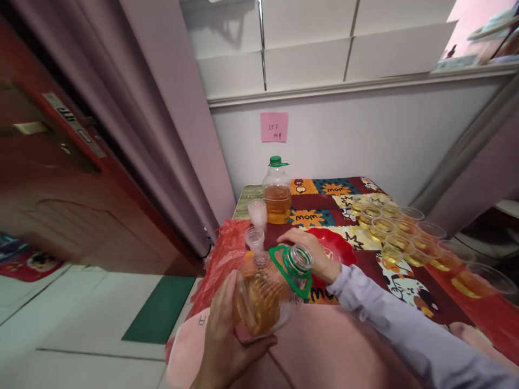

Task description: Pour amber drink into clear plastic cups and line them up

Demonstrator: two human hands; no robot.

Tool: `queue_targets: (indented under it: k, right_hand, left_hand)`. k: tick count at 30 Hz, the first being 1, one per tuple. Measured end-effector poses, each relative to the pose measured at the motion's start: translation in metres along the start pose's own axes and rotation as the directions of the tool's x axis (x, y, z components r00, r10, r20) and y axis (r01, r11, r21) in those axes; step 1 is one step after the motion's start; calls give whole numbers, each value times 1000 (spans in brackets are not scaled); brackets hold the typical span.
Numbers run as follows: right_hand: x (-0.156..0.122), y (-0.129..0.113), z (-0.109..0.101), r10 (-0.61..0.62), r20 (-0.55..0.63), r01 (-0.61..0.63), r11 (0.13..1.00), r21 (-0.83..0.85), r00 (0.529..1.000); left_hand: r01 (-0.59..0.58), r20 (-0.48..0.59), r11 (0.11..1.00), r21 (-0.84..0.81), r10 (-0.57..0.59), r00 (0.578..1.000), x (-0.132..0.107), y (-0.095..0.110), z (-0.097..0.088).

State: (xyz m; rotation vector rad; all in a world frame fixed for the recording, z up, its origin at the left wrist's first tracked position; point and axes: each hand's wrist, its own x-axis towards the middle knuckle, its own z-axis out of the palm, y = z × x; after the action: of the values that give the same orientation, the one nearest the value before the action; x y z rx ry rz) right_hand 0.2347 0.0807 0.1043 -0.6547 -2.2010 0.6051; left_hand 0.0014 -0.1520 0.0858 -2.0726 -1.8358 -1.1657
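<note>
My left hand is wrapped around the lower part of a large clear plastic bottle with amber liquid in it. The bottle is tilted, its uncapped mouth and green handle collar toward the upper right. My right hand is behind the bottle's neck, fingers stretched to the left; the neck hides part of it, and whether it touches the bottle is unclear. Just left of those fingertips stands a small stack of clear plastic cups. A red scalloped plate lies beneath and beyond the right wrist.
Another green-capped bottle stands at the back beside a taller cup stack. Several cups of yellow liquid crowd the table's right side. Red plastic sheeting covers the left edge. A pink note is on the wall.
</note>
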Motion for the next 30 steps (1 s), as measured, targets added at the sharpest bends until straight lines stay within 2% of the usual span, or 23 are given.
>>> queue_targets:
  k: [4,8,13,17,22,30]
  right_hand:
    - [43,3,48,49,176,-24,989,-143,983]
    - [66,1,71,110,291,-36,968,-249,950]
    - [70,5,77,114,343,-26,968,-251,932]
    - [71,11,82,117,341,-31,968,-248,933]
    - [72,17,86,94,290,-28,974,-226,952]
    - [68,21,82,63,200,-31,987,-159,978]
  left_hand:
    - [19,-14,1000,-12,-19,1000,-4,-1,3]
    - [8,-50,1000,-24,-9,999,-6,-1,7]
    - [11,-40,999,-46,-13,999,-5,-1,6]
    - [17,-51,999,-51,-20,999,-4,-3,4]
    - [46,-5,996,-76,-47,999,-1,-8,2]
    - [20,14,999,-43,-19,1000,1,-9,3]
